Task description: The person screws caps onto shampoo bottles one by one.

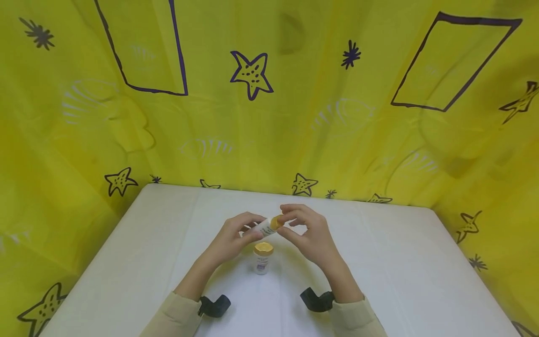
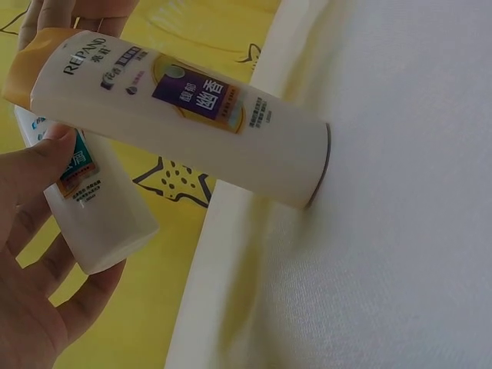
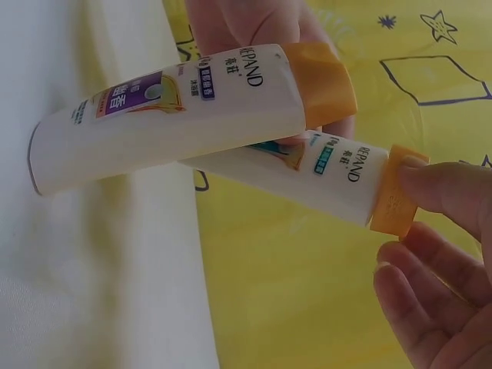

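My left hand (image 1: 236,236) grips the body of a white shampoo bottle (image 2: 108,207) with a teal label, thumb across its front. That bottle is tilted above the table, its orange cap (image 3: 398,191) towards the right. My right hand (image 1: 306,229) pinches this cap between thumb and fingers. Just nearer to me, a second white bottle (image 1: 262,264) stands upright on the table. It has an orange cap and a purple label, and the word REPAND is printed on it. In both wrist views it partly covers the held bottle.
A white table (image 1: 379,262) spreads out under both hands. Behind and beside it hangs a yellow curtain (image 1: 273,126) with drawn starfish and shells. Black wrist mounts (image 1: 215,306) jut inward from both beige sleeves (image 1: 355,318) near the standing bottle.
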Demonstrator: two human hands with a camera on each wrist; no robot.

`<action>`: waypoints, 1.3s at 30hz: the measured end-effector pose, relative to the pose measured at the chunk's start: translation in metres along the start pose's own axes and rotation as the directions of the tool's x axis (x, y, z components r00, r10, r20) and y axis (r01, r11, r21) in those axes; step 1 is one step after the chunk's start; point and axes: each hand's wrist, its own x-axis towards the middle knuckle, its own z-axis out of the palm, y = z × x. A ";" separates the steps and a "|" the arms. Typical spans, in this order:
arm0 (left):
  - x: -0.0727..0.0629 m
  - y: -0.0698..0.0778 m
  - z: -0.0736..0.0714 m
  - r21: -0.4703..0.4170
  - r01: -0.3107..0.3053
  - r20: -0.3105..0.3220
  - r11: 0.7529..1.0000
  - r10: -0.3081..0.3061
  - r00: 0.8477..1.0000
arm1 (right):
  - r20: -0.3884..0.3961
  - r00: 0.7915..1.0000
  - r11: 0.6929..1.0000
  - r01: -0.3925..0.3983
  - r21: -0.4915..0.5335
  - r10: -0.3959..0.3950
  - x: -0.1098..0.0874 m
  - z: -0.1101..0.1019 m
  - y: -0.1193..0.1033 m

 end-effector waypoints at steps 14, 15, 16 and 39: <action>0.000 0.002 0.000 0.021 0.012 -0.016 1.000 -0.012 1.000 | 0.005 1.000 0.999 -0.030 0.015 0.029 -0.001 0.001 0.001; 0.000 0.002 0.000 0.025 0.012 -0.020 1.000 -0.011 1.000 | 0.000 0.999 0.999 -0.033 0.017 0.033 -0.001 0.002 0.001; -0.001 0.002 0.000 0.032 0.009 -0.027 0.999 -0.008 1.000 | -0.007 0.999 0.999 -0.041 0.022 0.041 -0.001 0.003 0.001; -0.002 -0.002 -0.013 0.055 -0.039 0.138 0.998 0.031 0.990 | 0.164 0.970 0.983 0.178 0.040 -0.182 0.000 -0.002 0.018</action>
